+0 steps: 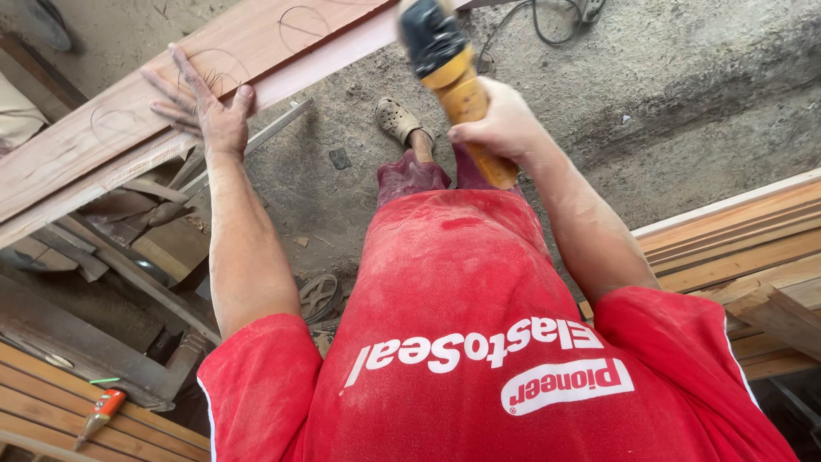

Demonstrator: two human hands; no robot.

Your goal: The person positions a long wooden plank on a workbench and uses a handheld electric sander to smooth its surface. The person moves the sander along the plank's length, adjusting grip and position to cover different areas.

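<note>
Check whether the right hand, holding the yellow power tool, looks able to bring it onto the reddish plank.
Probably yes. The right hand holds the yellow power tool beside the reddish plank; nothing lies between them. The left hand presses flat farther along the plank.

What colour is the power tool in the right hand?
Yellow-orange with a black head, seen in the head view.

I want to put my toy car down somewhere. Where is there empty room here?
The dusty floor right of the yellow power tool, above the stacked planks, is bare. So is the long board between the left hand and the tool in the right hand. Under the board, wood scraps crowd together.
</note>
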